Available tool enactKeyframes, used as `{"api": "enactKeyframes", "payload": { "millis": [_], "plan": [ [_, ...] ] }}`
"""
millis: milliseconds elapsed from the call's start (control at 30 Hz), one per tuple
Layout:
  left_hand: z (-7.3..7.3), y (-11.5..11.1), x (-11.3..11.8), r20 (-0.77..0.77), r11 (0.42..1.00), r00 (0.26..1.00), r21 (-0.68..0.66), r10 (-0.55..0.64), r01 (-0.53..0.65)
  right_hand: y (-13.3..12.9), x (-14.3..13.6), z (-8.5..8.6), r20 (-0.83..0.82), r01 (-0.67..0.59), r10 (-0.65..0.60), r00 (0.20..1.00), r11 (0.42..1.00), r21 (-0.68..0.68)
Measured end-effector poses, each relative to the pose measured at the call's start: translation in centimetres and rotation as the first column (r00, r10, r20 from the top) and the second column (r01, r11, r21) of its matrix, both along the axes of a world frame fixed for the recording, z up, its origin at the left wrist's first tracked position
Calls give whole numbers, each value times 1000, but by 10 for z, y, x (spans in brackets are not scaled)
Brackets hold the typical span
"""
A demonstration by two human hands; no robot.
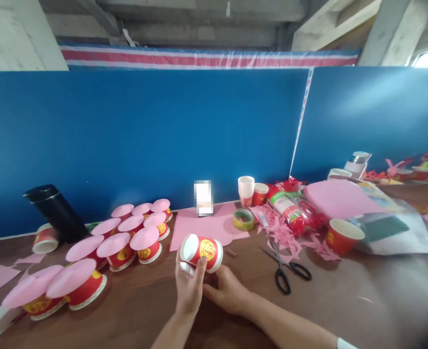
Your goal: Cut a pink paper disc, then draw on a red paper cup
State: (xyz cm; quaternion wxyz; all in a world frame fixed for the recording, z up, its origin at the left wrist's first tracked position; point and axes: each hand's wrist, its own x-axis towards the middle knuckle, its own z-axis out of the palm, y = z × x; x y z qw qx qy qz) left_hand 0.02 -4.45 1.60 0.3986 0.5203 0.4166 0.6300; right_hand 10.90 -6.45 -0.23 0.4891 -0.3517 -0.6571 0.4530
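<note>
A red and white paper cup (210, 251) with a yellow emblem lies tilted on its side in the air, its white end toward the left. My left hand (191, 286) is closed around it, thumb against the red wall. A small white object (187, 268) shows at that hand's fingers; its kind is unclear. At the cup's lower right edge, my right hand (230, 291) has curled fingers against it, partly hidden behind the cup. To the left stand several upside-down cups topped with pink paper discs (114, 245). Pink paper sheets (188, 225) lie beyond my hands.
Black-handled scissors (284, 269) lie right of my hands, near a roll of tape (243, 219) and pink paper scraps (279, 232). An open red cup (341, 237) stands farther right. A black bottle (56, 213) leans at left. A blue partition (145, 131) borders the table's back.
</note>
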Motion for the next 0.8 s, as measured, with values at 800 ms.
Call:
{"api": "enactKeyframes", "payload": {
  "millis": [800],
  "plan": [
    [-2,-1,-2,31,999,999,-23,-22,23,-1,-2,1,58,12,-12,998,1000,2]
  ]
}}
